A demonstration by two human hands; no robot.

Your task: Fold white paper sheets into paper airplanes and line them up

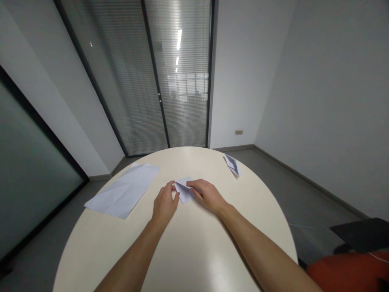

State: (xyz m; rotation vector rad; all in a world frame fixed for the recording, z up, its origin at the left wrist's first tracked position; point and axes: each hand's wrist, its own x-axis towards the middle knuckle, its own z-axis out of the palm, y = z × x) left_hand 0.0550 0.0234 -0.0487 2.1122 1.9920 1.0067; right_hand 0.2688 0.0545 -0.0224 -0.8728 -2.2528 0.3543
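One round table [188, 247], cream, smooth; both forearms cross its near half.

Two bare hands, at the table's middle. Left hand [164, 202]: thumb and fingers closed on the left corner of the folded paper. Right hand [209, 194]: fingertips pinching its right side, thumb partly hidden.

One folded paper [184, 192], white, small, between the hands, a flap standing up. Handling, as judged: very light, limp as a single layer, stiffer along its folds; apt to crumple or tear under a hard pull, and to slide on the smooth top. Best hold: corners and folded edges, thumb against fingertip. The fingers themselves mask part of both sides.

Several paper sheets [124, 192], white, creased, loosely stacked, left of the left hand and apart from it; a wide leftward sweep could disturb them.

One second folded piece [232, 165], white, far right, close to the table's edge, well apart from the hands; easily knocked off.

One glass partition [136, 101] with blinds, beyond the table's far edge.
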